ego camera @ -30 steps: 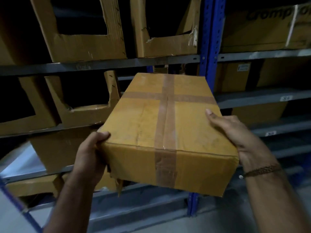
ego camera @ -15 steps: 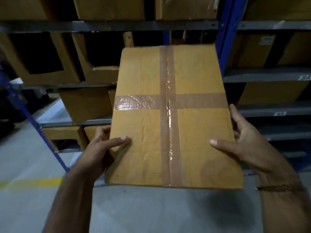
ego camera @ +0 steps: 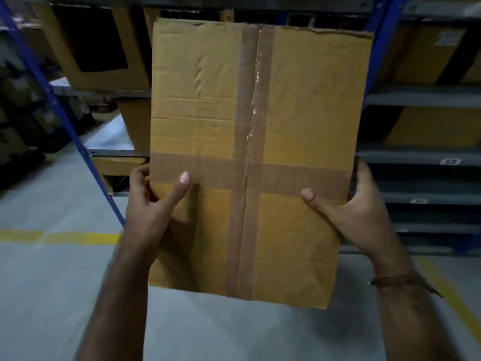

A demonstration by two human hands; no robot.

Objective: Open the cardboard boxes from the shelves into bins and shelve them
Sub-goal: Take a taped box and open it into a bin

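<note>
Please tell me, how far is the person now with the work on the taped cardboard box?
Done: the sealed brown cardboard box is off the grey metal shelves, where cut-open cardboard bins already stand. In hand: the left hand and right hand grip its sides, thumbs on the face. Left: the crossed brown tape is unbroken, so opening the box and shelving it remain.

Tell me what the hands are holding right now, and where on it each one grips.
A taped cardboard box. The left hand grips its left edge and the right hand its right edge, each thumb lying on the front face.
</note>
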